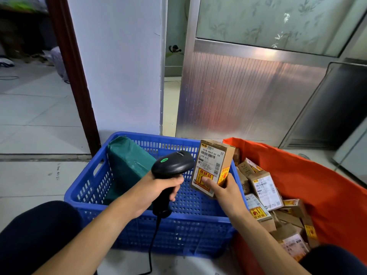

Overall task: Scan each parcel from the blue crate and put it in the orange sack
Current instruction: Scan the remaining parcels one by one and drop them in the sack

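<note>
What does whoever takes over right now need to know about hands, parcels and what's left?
Left hand: grips the scanner, head pointed at the box label.
Right hand: holds a box upright above the crate's right rim, label towards the scanner.
Crate: one green parcel leans in the far left corner.
Sack: many boxes already inside.
Left: finish scanning the held box (cannot tell if it has read), drop it in the sack, then do the green parcel.
</note>
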The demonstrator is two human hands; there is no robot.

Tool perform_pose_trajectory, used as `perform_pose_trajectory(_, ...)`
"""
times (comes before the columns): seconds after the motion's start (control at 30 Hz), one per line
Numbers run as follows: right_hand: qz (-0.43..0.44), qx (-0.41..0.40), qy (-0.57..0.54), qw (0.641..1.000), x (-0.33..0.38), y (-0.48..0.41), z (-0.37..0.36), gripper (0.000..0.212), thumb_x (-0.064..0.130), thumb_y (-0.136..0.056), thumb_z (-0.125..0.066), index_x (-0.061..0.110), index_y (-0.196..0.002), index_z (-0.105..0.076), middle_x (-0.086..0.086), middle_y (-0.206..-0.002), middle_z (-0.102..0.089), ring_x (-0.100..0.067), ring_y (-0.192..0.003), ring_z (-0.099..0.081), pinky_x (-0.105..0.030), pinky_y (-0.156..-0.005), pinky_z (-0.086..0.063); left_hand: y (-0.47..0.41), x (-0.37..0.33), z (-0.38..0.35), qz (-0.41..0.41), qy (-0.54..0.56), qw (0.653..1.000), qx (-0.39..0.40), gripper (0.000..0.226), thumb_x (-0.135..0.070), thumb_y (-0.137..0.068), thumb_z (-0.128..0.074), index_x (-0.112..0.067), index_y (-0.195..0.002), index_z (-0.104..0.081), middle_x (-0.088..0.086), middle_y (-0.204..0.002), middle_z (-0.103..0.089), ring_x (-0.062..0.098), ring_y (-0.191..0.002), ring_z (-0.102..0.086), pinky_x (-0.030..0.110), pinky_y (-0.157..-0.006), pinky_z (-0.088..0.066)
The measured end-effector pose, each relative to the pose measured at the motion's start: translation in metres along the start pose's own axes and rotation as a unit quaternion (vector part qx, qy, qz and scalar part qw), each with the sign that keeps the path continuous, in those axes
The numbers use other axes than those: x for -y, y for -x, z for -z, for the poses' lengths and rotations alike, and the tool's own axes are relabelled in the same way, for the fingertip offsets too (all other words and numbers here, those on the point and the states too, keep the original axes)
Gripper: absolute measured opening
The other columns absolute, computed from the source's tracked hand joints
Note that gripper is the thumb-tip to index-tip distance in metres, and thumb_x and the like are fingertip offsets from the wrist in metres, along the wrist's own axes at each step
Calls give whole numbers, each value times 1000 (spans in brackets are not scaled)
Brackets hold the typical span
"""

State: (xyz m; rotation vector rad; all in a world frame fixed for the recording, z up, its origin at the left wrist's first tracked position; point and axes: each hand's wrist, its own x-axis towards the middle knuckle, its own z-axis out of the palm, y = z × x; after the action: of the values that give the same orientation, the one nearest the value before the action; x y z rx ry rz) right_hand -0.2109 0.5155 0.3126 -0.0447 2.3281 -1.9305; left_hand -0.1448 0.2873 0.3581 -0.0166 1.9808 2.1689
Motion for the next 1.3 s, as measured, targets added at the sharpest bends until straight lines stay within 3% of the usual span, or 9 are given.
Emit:
perform_pose_trajectory(0.27, 5, -11, 0, 1000, 1, -1, 4, 47, 40, -86, -80, 28, -124, -56, 15, -113, -72, -3, -101, -70, -27, -86, -57, -1, -4, -6, 12, 22, 999, -26, 25, -22, -91, -77, -7, -109, -68, 2, -61, -46, 18, -51, -41, 36, -61, -42)
perform_pose_trajectory(0.43, 6, -13, 1, 1000, 1, -1, 6, 47, 40, -85, -80, 27, -123, -57, 14, -112, -73, -4, -100, -70, -29, -87, -57, 2, -5, -9, 15, 14, 1000, -14, 8, -20, -92, -77, -17, -89, -70, 2, -60, -44, 18, -50, -40, 36, -61, -41)
perform_pose_trajectory(0.53, 9, -14, 5, 1000, 0, -1, 7, 46, 40, -85, -80, 28, -122, -56, 16, -113, -72, -2, -100, -70, -26, -86, -56, 2, -4, -8, 10, 6, 1000, -2, 20, -17, -91, -78, -25, -74, -74, 3, -59, -43, 18, -49, -40, 36, -61, -41)
perform_pose_trajectory(0.67, 13, -11, 14, 1000, -3, 0, 9, 45, 39, -86, -79, 28, -122, -55, 17, -115, -70, 1, -101, -68, -20, -80, -55, 2, -3, -7, 10, 7, 1000, -8, 16, -18, -87, -81, -13, -80, -67, 4, -58, -41, 19, -48, -39, 36, -60, -43)
perform_pose_trajectory(0.73, 13, -10, 26, 1000, -5, 0, 11, 45, 40, -87, -78, 28, -123, -54, 18, -116, -69, 2, -100, -68, -18, -77, -54, 0, -2, -8, 6, 1, 1000, -14, 28, -18, -86, -81, -18, -65, -64, 4, -57, -40, 19, -47, -38, 36, -60, -43)
perform_pose_trajectory(0.83, 13, -12, 52, 998, -12, 1, 18, 47, 46, -86, -79, 30, -122, -54, 16, -116, -70, 0, -101, -68, -26, -85, -57, -2, -3, -13, -3, -1, 1000, -5, 37, -21, -80, -79, -21, -51, -55, 5, -55, -38, 19, -44, -36, 36, -58, -41)
perform_pose_trajectory(1.1, 18, -49, 146, 988, -14, 16, 50, 49, 41, -90, -75, 31, -124, -41, 12, -122, -64, -8, -108, -63, -32, -94, -54, -19, -1, -40, -14, 10, 999, 41, 31, -27, -76, -82, -20, -55, -60, 6, -55, -41, 19, -44, -35, 37, -58, -36)
perform_pose_trajectory(1.2, 7, -76, 208, 975, -20, 26, 71, 55, 40, -87, -74, 27, -129, -41, 6, -120, -64, -16, -107, -63, -37, -89, -53, -27, 2, -55, -14, 12, 998, 64, 24, -35, -65, -85, -19, -65, -67, 10, -60, -50, 19, -43, -38, 36, -58, -37)
perform_pose_trajectory(1.3, 1, -130, 253, 959, -24, 34, 99, 45, 39, -83, -74, 26, -116, -46, 4, -108, -65, -21, -98, -62, -40, -80, -52, -31, 1, -71, -7, 5, 997, 82, 23, -33, -65, -85, -17, -66, -69, 14, -65, -56, 18, -42, -40, 33, -54, -41)
